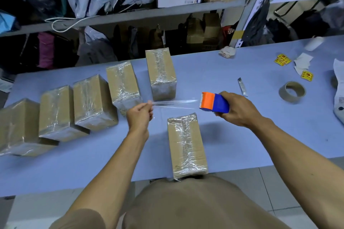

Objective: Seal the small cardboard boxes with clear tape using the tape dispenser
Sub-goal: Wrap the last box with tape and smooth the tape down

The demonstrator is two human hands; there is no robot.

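Stretching tape (173,103): left hand (139,115) pinches its end, right hand (235,108) grips dispenser (214,102) | box (187,146) just below strip, already taped lengthwise | five boxes (89,104) beyond left hand look sealed

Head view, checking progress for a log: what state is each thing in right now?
tape dispenser: gripped in the right hand, held above the table
clear tape strip: pulled out taut, its end pinched by the left hand
nearest box: taped along the top, lying at the table edge
five boxes behind: already taped over
brown tape roll: lying flat, untouched
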